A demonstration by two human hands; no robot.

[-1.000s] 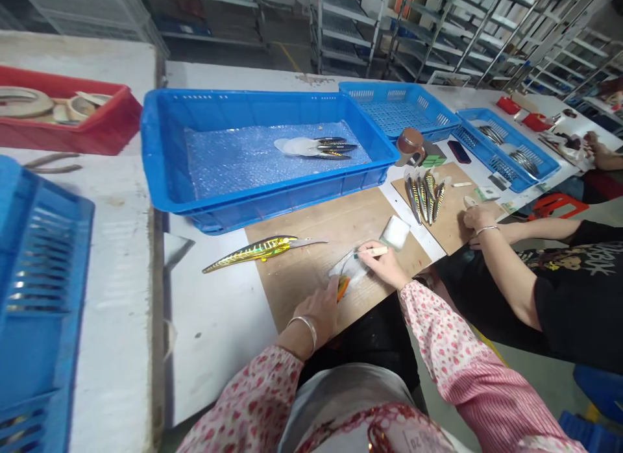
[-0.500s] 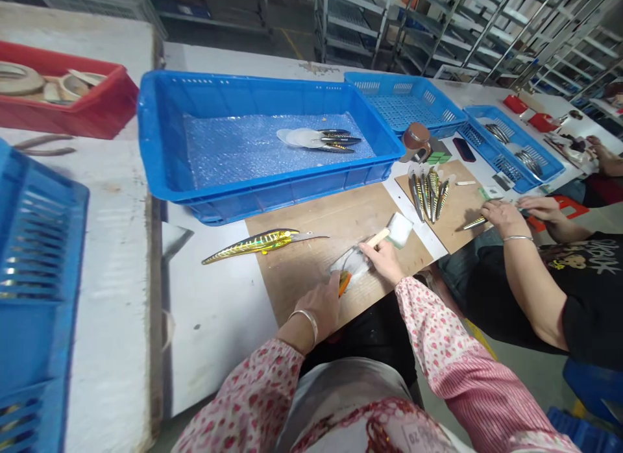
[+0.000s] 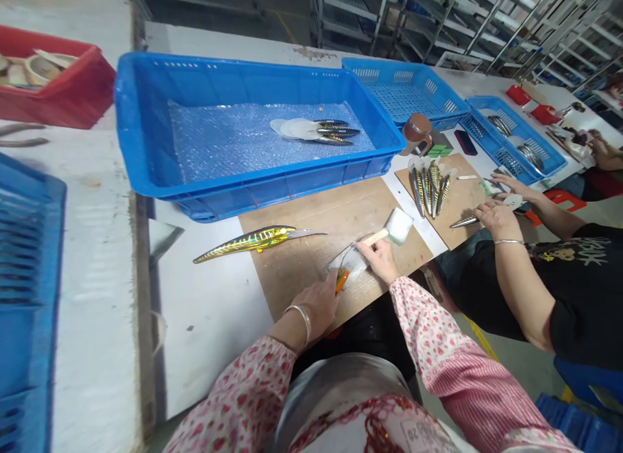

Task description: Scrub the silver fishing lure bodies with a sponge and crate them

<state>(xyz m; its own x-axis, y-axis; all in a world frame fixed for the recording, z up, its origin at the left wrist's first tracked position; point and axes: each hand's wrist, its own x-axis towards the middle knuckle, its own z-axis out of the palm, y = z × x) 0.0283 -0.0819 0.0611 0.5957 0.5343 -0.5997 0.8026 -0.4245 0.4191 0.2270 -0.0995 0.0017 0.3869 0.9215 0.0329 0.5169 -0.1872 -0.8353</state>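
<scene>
My left hand (image 3: 318, 302) is closed around a fishing lure (image 3: 342, 280) with an orange belly, low over the brown board. Most of that lure's body is hidden under my fingers; its clear lip points up and away. Just right of it, my right hand (image 3: 382, 261) pinches a pale flat stick (image 3: 374, 237) beside the lip. Whether the stick touches the lip I cannot tell. A white block (image 3: 399, 226), like a sponge, sits beyond the stick's upper end. Another lure, gold and black (image 3: 250, 243), lies across the left edge of the brown board (image 3: 292, 278).
A blue tray (image 3: 282, 190) with bubble wrap and several lures stands behind the board. To the right, a co-worker's hands (image 3: 499, 216) hold a lure near several fanned-out lures (image 3: 429, 187). A brown mug (image 3: 417, 134) and a red bin (image 3: 58, 102) are also on the tables.
The stick in my right hand has swung to point up toward the white block. My left hand keeps its hold on the lure. The co-worker has brought a lure over the neighbouring board.
</scene>
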